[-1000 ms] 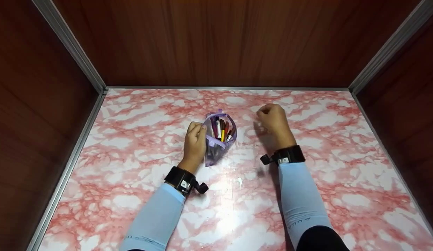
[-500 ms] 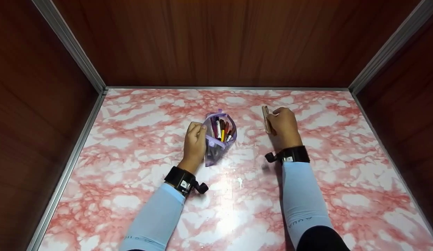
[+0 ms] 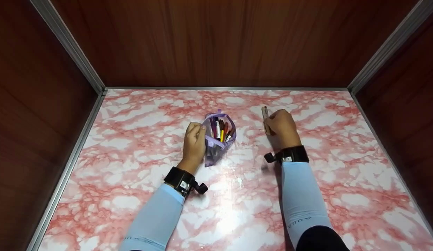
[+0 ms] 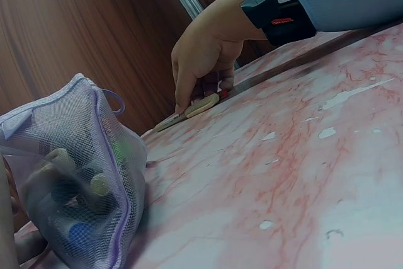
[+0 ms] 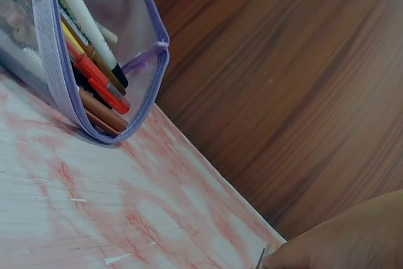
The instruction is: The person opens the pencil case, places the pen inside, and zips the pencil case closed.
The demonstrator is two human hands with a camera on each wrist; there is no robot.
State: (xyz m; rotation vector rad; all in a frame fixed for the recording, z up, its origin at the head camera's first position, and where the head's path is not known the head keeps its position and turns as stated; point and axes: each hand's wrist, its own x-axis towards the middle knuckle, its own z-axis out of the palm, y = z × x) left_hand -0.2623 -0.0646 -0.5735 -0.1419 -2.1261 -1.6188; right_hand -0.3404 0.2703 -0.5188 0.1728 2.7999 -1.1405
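A purple mesh pencil case (image 3: 213, 153) stands with its zip mouth gaping, and several markers and pens (image 3: 221, 129) show inside. My left hand (image 3: 194, 141) grips its left side, thumb at the rim. To the right, my right hand (image 3: 282, 123) pinches a slim tan object (image 3: 264, 113) with a dark strip along it, low at the table surface. In the left wrist view that tan object (image 4: 203, 104) has a red bit near its end, and the curled fingers hide part of it. Only a thin metallic sliver (image 5: 261, 257) of it shows in the right wrist view.
The table (image 3: 125, 195) has a red-and-white marbled top. Brown wood-look panels (image 3: 223, 45) with metal edge strips close it in at the back, left and right. The pencil case is between the two hands, left of the tan object.
My right hand has shifted right and slightly toward me, and the tan object, out of sight a second ago, shows beside its fingers. The left hand and pencil case have stayed put.
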